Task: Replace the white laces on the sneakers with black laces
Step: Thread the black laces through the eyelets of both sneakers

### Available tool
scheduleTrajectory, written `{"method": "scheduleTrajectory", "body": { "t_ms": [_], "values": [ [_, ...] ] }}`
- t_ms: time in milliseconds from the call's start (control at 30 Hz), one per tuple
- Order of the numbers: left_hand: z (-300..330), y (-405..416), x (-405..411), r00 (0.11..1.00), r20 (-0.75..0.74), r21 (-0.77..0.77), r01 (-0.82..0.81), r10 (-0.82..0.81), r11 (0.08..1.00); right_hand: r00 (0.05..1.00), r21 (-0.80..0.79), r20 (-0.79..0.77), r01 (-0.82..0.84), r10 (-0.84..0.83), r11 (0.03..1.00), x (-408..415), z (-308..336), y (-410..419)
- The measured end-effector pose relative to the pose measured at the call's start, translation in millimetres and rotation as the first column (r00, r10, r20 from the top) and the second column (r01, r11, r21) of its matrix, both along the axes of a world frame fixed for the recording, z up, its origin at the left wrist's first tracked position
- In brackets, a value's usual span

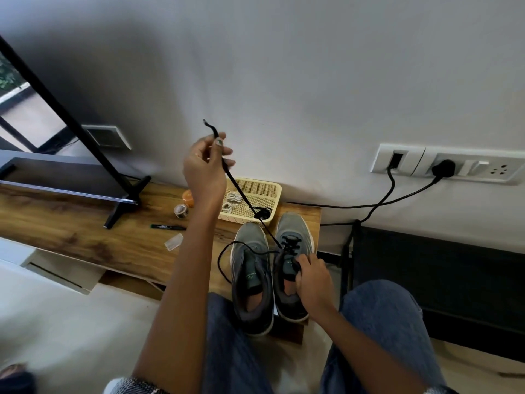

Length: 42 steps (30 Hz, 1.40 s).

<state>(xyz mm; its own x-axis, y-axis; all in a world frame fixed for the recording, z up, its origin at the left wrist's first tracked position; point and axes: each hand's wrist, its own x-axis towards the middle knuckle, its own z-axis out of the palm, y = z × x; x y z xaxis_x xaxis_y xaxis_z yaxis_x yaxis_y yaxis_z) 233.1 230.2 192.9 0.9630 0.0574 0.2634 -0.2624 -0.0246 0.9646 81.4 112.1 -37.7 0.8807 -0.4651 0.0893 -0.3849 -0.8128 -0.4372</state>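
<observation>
On wooden table, near its right end: two grey sneakers, side by side, toes to wall. Left hand raised high, pinching black lace, pulled taut from right sneaker eyelets. Right hand gripping that shoe's tongue. White laces in yellow basket just behind shoes.

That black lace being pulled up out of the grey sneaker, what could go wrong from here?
The left hand pulls the black lace high while the right hand steadies the right grey sneaker. Pulled too far, its other end might slip out of an eyelet. The taut lace passes over the cream plastic basket and could snag its rim.
</observation>
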Motion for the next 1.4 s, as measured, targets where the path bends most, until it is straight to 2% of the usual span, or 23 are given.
{"method": "scheduleTrajectory", "body": {
  "t_ms": [100, 200, 300, 367, 400, 467, 500, 533, 633, 700, 800, 900, 967, 1033, 1133, 1233, 1300, 1400],
  "values": [
    [-12.5, -3.4, -13.1, 0.988, -0.083, 0.127, 0.141, -0.132, 0.982, 1.000, 0.010, -0.007, -0.007, 0.007, 1.000, -1.5, 1.8, -0.6],
    [-34.8, -7.9, -29.7, 0.967, -0.166, 0.227, 0.227, -0.192, 0.947, 0.996, 0.043, -0.065, -0.050, 0.053, 0.998, -0.8, 5.5, -5.3],
    [-63.2, -10.5, -49.3, 0.937, -0.247, 0.287, 0.313, -0.246, 0.905, 0.997, 0.223, -0.079, 0.006, 0.012, 0.975, 1.2, 19.1, -8.5],
    [-81.6, -9.6, -64.1, 0.915, -0.291, 0.352, 0.373, -0.278, 0.859, 0.998, 0.398, 0.022, 0.052, -0.066, 0.916, -0.3, 31.6, -10.4],
    [-90.6, -7.7, -71.1, 0.908, -0.303, 0.393, 0.397, -0.291, 0.829, 0.991, 0.521, 0.084, 0.046, -0.104, 0.853, -1.7, 39.1, -11.2],
    [-107.2, -2.4, -83.1, 0.885, -0.349, 0.466, 0.450, -0.309, 0.762, 0.973, 0.794, 0.152, -0.015, -0.175, 0.608, -5.4, 58.5, -10.9],
    [-114.1, 0.3, -88.8, 0.869, -0.383, 0.485, 0.477, -0.312, 0.733, 0.970, 0.881, 0.150, -0.044, -0.190, 0.471, -7.0, 68.5, -10.2],
    [-121.4, 3.3, -93.9, 0.859, -0.409, 0.511, 0.496, -0.309, 0.703, 0.972, 0.923, 0.137, -0.055, -0.189, 0.381, -9.5, 76.0, -9.8],
    [-134.6, 12.9, -108.3, 0.864, -0.419, 0.652, 0.501, -0.280, 0.568, 0.981, 0.950, 0.135, -0.089, -0.136, 0.300, -18.5, 84.9, -5.9],
    [-138.4, 17.1, -116.2, 0.870, -0.413, 0.717, 0.492, -0.268, 0.494, 0.979, 0.949, 0.138, -0.087, -0.150, 0.304, -25.8, 82.0, -1.4],
    [-141.6, 19.9, -128.1, 0.896, -0.351, 0.803, 0.437, -0.271, 0.405, 0.979, 0.928, 0.090, -0.016, -0.183, 0.372, -36.2, 72.8, 3.8],
    [-145.2, 17.1, -138.6, 0.896, -0.215, 0.871, 0.356, -0.388, 0.339, 0.994, 0.908, 0.053, -0.009, -0.093, 0.419, -44.9, 65.1, 6.2],
    [-148.2, 15.1, -141.7, 0.844, -0.169, 0.828, 0.402, -0.510, 0.390, 0.998, 0.891, 0.051, -0.028, -0.038, 0.452, -47.7, 64.1, 3.7],
    [-150.8, 16.1, -143.3, 0.821, -0.194, 0.760, 0.472, -0.537, 0.447, 0.999, 0.869, 0.049, -0.043, 0.002, 0.493, -47.8, 66.1, -1.4],
    [-153.7, 19.6, -145.1, 0.822, -0.260, 0.723, 0.513, -0.506, 0.462, 0.998, 0.866, 0.030, -0.057, 0.062, 0.497, -46.8, 68.9, -8.8],
    [-156.4, 18.3, -144.8, 0.862, -0.286, 0.684, 0.490, -0.419, 0.541, 0.997, 0.862, 0.014, -0.052, 0.079, 0.504, -43.2, 71.5, -14.3],
    [-158.9, 15.0, -141.3, 0.899, -0.298, 0.664, 0.437, -0.321, 0.606, 0.999, 0.804, 0.028, -0.011, -0.020, 0.594, -36.8, 68.4, -17.2],
    [-161.1, 8.8, -136.3, 0.926, -0.327, 0.684, 0.369, -0.188, 0.629, 0.986, 0.555, 0.109, 0.043, -0.124, 0.831, -23.8, 55.9, -20.9]
  ]
}}
